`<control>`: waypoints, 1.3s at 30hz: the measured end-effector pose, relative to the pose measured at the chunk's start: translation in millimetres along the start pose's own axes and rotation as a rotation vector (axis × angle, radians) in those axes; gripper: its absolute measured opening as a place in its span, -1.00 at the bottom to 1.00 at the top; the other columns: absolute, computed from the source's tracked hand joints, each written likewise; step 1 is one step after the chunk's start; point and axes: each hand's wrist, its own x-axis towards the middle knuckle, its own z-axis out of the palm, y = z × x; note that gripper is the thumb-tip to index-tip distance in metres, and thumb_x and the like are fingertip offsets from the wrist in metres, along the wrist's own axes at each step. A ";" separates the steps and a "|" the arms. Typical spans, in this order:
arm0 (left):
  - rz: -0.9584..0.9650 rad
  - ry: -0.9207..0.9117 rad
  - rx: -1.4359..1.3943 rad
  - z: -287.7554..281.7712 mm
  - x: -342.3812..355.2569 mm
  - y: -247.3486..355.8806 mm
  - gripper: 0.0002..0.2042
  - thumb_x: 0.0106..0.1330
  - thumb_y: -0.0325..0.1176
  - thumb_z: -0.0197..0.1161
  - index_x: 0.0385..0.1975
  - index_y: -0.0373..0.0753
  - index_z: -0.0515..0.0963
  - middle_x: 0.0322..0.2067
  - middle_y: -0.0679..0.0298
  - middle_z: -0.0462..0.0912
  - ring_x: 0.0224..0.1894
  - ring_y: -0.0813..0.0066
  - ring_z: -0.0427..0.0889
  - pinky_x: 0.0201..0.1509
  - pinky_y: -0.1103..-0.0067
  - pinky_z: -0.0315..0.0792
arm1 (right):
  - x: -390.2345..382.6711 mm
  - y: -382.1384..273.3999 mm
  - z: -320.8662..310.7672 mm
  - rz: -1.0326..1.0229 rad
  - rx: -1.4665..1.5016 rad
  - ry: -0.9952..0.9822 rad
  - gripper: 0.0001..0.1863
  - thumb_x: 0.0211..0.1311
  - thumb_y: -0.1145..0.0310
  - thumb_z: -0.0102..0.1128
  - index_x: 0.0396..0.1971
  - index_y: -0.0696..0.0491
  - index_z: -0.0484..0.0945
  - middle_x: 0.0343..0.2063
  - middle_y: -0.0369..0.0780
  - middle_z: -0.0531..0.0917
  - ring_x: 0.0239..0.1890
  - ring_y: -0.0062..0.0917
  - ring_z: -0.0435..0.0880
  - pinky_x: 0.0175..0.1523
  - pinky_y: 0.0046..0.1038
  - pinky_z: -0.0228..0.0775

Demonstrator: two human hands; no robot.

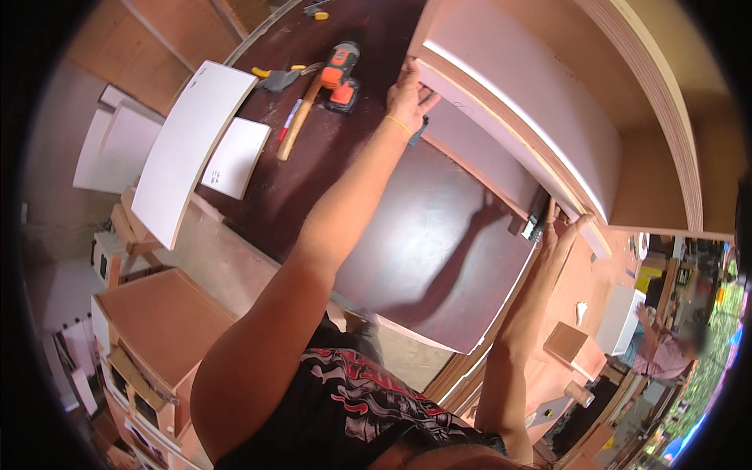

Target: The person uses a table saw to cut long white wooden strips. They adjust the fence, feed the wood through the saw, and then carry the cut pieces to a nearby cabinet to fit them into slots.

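Note:
A large plywood cabinet point(501, 110) with pale inner panels stands tilted across the upper right, over the dark glossy tabletop point(423, 258). My left hand point(409, 100) grips the near corner of its front edge, the fingers partly curled beneath. Farther right along that edge, my right hand point(560, 233) is closed around the other lower corner, with some fingers hidden. A strip of wood runs under the cabinet, and a dark metal fitting point(534, 223) shows beside my right hand.
An orange and black cordless drill point(341, 74), a wooden-handled hammer point(301, 117) and pliers point(278, 78) lie at the upper left. White panels point(188, 149) lean over the table's left edge. A wooden box point(574, 348) lies at right; another person point(662, 345) works beyond.

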 end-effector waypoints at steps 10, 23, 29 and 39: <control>0.015 0.084 0.331 -151.6 -74.9 52.7 -0.71 0.44 -0.22 0.25 -0.02 -0.29 0.56 -0.17 0.25 0.70 -0.21 0.56 0.68 -0.12 0.50 0.65 | -20.7 -25.5 -18.7 -0.003 -0.102 0.065 -0.06 0.24 -0.32 0.12 0.36 0.11 0.15 0.28 0.04 0.35 0.32 -0.02 0.38 0.32 0.07 0.43; -0.072 0.261 2.214 -315.9 39.6 97.6 -0.49 0.37 -0.09 0.18 0.14 -0.38 0.48 0.18 -0.11 0.53 0.18 -0.12 0.53 0.25 0.20 0.42 | -15.5 1.8 6.7 -0.028 -0.122 0.044 -0.07 0.31 -0.38 -0.06 0.45 -0.04 0.00 0.37 0.01 0.24 0.44 -0.03 0.22 0.40 0.13 0.28; 0.053 -0.012 2.219 -375.0 83.5 133.6 -0.67 0.33 -0.21 0.10 -0.22 -0.37 0.66 -0.12 -0.24 0.66 -0.03 -0.20 0.65 0.09 0.14 0.48 | -20.0 -2.2 13.8 0.004 -0.077 0.019 -0.01 0.26 -0.41 -0.06 0.48 -0.05 -0.06 0.46 -0.01 0.05 0.47 -0.04 0.14 0.38 0.05 0.34; 0.023 0.104 2.236 -348.2 57.7 137.0 -0.54 0.24 0.07 0.34 -0.30 -0.31 0.66 -0.24 -0.04 0.73 -0.13 -0.11 0.70 0.03 0.17 0.53 | -17.5 5.1 29.5 0.039 -0.019 0.062 0.02 0.24 -0.41 0.01 0.47 -0.01 -0.04 0.45 -0.09 0.12 0.46 -0.09 0.20 0.35 0.07 0.37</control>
